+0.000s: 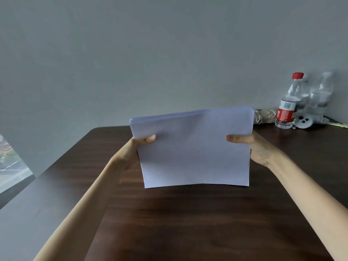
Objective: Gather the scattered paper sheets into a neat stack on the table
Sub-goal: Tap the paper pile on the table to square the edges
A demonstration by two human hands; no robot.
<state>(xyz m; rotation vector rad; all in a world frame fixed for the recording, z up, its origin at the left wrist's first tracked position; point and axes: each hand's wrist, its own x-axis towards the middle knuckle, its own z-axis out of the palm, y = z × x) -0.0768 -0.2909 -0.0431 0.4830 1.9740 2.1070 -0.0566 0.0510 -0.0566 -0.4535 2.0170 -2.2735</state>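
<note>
Paper sheets (192, 147) are gathered into 1 white stack in the middle of the frame, held tilted up toward the camera above the dark wooden table (188, 223); the upper edges lie nearly flush, with a slight fan showing at the top left corner. Whether the bottom edge touches the tabletop cannot be told. The left hand (131, 149) grips the stack's left edge, its thumb (150, 138) pressed flat on the front sheet and the other fingers hidden behind the paper. The right hand (258, 147) grips the right edge the same way, thumb (235, 138) lying across the front and the remaining fingers out of sight behind. At the upper right of the frame, against the grey wall (169, 53), stand 2 clear bottles: 1 with a red cap and red label (289, 102), the other (320, 95) just behind it. Beside them lie a white controller (303, 122) and a folded beige umbrella (265, 115). A window (9, 166) shows at the left edge.
</note>
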